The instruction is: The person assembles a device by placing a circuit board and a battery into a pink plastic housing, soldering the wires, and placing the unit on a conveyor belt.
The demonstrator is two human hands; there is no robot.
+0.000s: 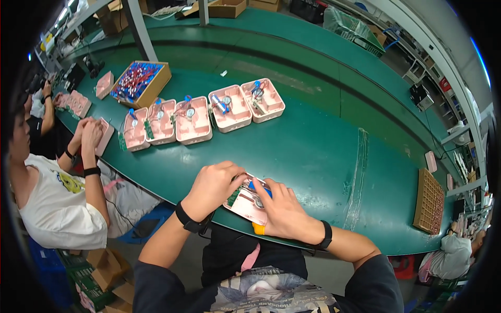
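Note:
At the bench's near edge, a pale pink plastic housing (248,206) lies open side up between my hands. It contains a blue cylindrical battery (261,188) and a round metal part. A green circuit board (233,197) shows at its left side. My left hand (215,187) is closed at the housing's far left corner, fingertips pinched together; whatever they grip is too small to make out. Wrapped over the right side is my right hand (286,213), gripping the housing with a finger by the battery. A yellow piece (258,228) pokes out below my right palm.
Several similar pink housings (194,136) with wires and boards stand in a row beyond my hands. Behind them sits a cardboard box (153,86) of blue batteries. A co-worker (57,193) handles a housing at left. A brown compartment tray (429,202) lies far right on the green bench.

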